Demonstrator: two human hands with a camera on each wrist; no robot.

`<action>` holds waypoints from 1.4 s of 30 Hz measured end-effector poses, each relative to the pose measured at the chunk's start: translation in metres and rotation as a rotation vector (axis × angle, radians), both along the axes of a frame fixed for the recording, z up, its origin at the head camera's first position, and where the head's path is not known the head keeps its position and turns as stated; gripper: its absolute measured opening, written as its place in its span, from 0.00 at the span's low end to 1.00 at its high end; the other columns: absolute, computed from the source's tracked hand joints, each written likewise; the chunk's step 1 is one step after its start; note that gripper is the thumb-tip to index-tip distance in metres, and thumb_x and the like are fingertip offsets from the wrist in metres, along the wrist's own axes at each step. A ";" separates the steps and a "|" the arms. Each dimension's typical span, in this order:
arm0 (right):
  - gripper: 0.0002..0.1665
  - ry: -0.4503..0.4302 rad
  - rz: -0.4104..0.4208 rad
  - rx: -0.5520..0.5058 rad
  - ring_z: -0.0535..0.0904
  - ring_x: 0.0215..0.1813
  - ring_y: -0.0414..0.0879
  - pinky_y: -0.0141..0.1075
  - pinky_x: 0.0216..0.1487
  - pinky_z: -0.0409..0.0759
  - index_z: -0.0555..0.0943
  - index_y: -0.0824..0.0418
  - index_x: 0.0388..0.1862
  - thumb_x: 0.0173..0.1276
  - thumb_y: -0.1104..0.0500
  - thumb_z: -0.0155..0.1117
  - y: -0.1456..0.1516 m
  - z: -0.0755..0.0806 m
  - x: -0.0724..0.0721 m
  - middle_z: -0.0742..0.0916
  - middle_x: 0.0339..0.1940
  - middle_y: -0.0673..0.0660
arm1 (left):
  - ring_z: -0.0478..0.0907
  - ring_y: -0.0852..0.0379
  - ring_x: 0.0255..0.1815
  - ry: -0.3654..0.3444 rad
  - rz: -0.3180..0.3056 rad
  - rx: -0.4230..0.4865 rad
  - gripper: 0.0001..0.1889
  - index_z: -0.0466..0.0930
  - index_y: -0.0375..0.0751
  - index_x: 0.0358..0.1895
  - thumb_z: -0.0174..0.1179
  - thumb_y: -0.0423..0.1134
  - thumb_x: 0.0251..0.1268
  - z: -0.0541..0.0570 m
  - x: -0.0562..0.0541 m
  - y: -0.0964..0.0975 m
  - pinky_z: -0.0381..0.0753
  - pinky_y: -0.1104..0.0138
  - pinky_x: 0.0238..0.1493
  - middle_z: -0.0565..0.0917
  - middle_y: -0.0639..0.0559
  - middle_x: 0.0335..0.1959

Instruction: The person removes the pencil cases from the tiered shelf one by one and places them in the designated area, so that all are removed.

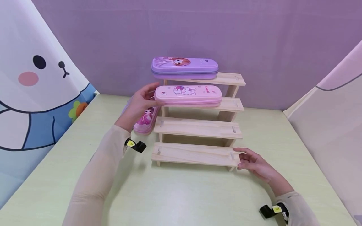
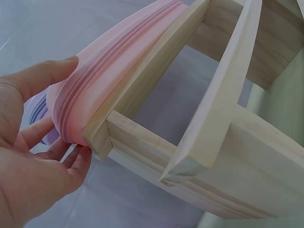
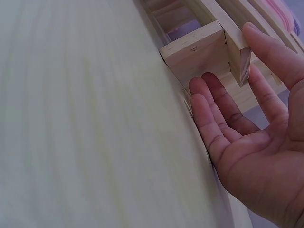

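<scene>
A pink pencil case with a bunny print lies across the second step from the top of a wooden stepped rack. My left hand grips its left end; the left wrist view shows the thumb by the zip and fingertips at the lower edge. At the rack's lowest step, my right hand pinches the right end of the board between thumb and index finger, the other fingers loosely bent below. On the top step sits a purple pencil case with a girl print.
Another pink pencil case with a doll print stands left of the rack, partly hidden by my left hand and forearm. The two lower steps are bare wood. A purple cloth hangs behind the pale table, and printed cloths flank it.
</scene>
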State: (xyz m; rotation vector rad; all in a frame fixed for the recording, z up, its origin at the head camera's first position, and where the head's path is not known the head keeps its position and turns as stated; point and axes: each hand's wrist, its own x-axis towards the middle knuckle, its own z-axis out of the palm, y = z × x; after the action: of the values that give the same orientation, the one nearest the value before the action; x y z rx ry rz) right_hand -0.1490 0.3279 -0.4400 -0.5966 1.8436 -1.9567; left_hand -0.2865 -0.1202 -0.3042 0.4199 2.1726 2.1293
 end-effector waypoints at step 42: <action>0.33 -0.005 0.007 -0.012 0.79 0.50 0.43 0.35 0.50 0.83 0.74 0.50 0.68 0.71 0.76 0.54 0.000 -0.001 -0.001 0.81 0.53 0.54 | 0.73 0.52 0.64 0.125 0.080 -0.147 0.29 0.84 0.44 0.58 0.79 0.33 0.48 -0.007 0.008 -0.005 0.76 0.68 0.60 0.71 0.54 0.65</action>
State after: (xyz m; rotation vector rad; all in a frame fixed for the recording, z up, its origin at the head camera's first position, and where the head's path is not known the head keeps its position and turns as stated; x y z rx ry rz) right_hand -0.1498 0.3283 -0.4406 -0.6006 1.8255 -1.9648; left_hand -0.2782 -0.1253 -0.3108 0.4742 2.4344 2.0146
